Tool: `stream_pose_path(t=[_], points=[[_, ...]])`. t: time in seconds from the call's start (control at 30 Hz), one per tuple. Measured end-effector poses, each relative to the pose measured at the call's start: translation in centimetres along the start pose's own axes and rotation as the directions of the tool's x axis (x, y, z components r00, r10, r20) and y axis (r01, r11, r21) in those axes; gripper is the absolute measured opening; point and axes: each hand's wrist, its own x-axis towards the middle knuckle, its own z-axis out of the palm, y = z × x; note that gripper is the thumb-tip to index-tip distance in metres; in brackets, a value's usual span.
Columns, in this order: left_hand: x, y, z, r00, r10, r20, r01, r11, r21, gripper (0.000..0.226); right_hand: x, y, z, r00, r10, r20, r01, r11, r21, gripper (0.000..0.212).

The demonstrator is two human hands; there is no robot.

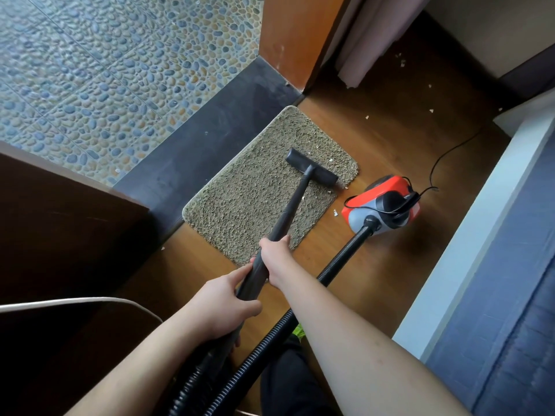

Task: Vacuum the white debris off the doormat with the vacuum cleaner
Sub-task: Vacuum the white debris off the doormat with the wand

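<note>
Both hands, left hand [220, 307] and right hand [274, 255], wrap the wand [288, 211]; nozzle [312, 167] on doormat [240, 205]; white debris [330, 160] beside nozzle.

nozzle [312, 167] on doormat [255, 199], canister [381, 205] right

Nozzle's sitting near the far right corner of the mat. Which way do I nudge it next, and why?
Probably draw the black floor nozzle back toward you along the shaggy beige doormat's right edge. White flecks lie beside the black wand just behind the head, and one at its far side. Both hands, left and right, grip the wand, so a short pull looks easy.
</note>
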Motion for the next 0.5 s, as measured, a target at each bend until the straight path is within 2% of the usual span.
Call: stream_pose_path(t=[0.17,0.33,0.5], points=[[-0.2,-1.0,-0.1,1.000,-0.006,0.018,0.006,1.000,-0.016,0.080,-0.2,0.6,0.6,1.000,0.008,-0.006,-0.008,1.000,-0.017,0.075],[-0.1,-2.0,-0.1,1.000,-0.006,0.015,0.006,1.000,0.014,0.091,-0.5,1.0,1.0,1.000,0.025,-0.013,-0.025,1.000,-0.018,0.068],[0.0,-2.9,0.0,1.000,0.012,-0.005,-0.012,0.998,0.057,0.097,-0.4,1.6,1.4,0.999,0.038,-0.016,-0.039,0.998,-0.047,0.070]])
